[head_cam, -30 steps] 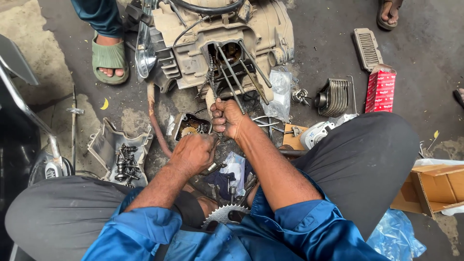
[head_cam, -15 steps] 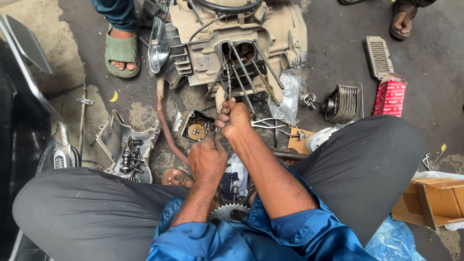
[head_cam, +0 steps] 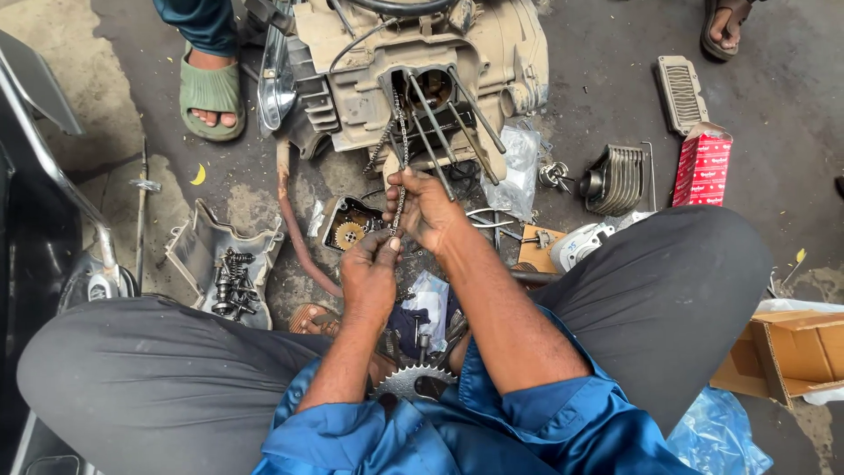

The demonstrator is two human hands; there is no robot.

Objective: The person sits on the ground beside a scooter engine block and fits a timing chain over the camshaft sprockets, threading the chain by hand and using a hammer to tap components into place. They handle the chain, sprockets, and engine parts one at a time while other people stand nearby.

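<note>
Two hands work at a thin chain that hangs out of the engine block standing on the oily floor. Left hand pinches the chain's lower end between fingertips. Right hand is curled around the chain higher up, beside the long studs sticking out of the block; its grip looks closed, though the fingers hide the contact. Below the wrists lies a toothed sprocket. A tray of bolts sits left, a red box right.
</note>
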